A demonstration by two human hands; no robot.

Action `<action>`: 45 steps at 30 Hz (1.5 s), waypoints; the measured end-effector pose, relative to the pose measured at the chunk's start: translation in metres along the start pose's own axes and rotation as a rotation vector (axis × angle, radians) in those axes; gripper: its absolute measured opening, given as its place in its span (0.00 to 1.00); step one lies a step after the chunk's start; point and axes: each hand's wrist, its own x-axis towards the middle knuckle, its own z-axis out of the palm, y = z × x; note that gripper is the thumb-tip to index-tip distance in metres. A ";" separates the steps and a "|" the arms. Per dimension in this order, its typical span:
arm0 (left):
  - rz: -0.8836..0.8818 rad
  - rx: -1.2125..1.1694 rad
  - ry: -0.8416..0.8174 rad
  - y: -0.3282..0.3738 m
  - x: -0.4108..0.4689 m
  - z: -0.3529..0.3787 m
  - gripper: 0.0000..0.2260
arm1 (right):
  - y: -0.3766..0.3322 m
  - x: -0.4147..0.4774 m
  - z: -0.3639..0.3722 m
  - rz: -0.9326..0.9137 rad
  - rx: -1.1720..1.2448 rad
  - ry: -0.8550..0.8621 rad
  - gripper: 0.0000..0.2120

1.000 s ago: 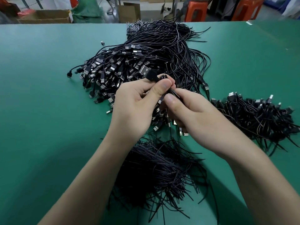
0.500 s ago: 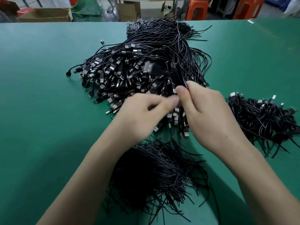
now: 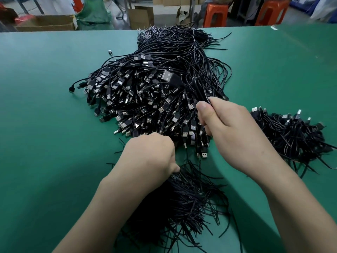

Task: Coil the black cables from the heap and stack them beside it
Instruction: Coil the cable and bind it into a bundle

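A big heap of black USB cables (image 3: 145, 99) lies mid-table on the green mat (image 3: 45, 125). My right hand (image 3: 235, 136) is shut on a folded cable bundle (image 3: 198, 88), held over the heap's right side; its USB plug (image 3: 168, 77) sticks out to the upper left. My left hand (image 3: 149, 157) is down at the near edge of the heap, fingers curled into a pile of thin black ties (image 3: 182, 203). Its fingertips are hidden. A stack of coiled cables (image 3: 291, 136) sits to the right of the heap.
A small loose connector (image 3: 109, 51) lies on the mat left of the heap's far end. Beyond the table's far edge stand cardboard boxes (image 3: 45, 22) and orange stools (image 3: 216, 14). Bare green mat spreads to the left and far right.
My left hand let go of the cable and dropped toward me into the tie pile. My right hand kept the folded cable and shifted a little right.
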 end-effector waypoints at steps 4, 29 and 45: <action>0.041 -0.058 0.108 -0.015 -0.003 -0.005 0.11 | 0.001 0.001 -0.002 0.005 0.020 0.003 0.23; 0.552 -1.495 0.111 -0.030 -0.005 -0.011 0.12 | 0.002 -0.003 -0.015 0.059 0.797 -0.484 0.18; 0.746 -1.505 0.293 -0.012 0.000 -0.001 0.15 | 0.003 -0.006 -0.015 0.055 1.143 -0.783 0.16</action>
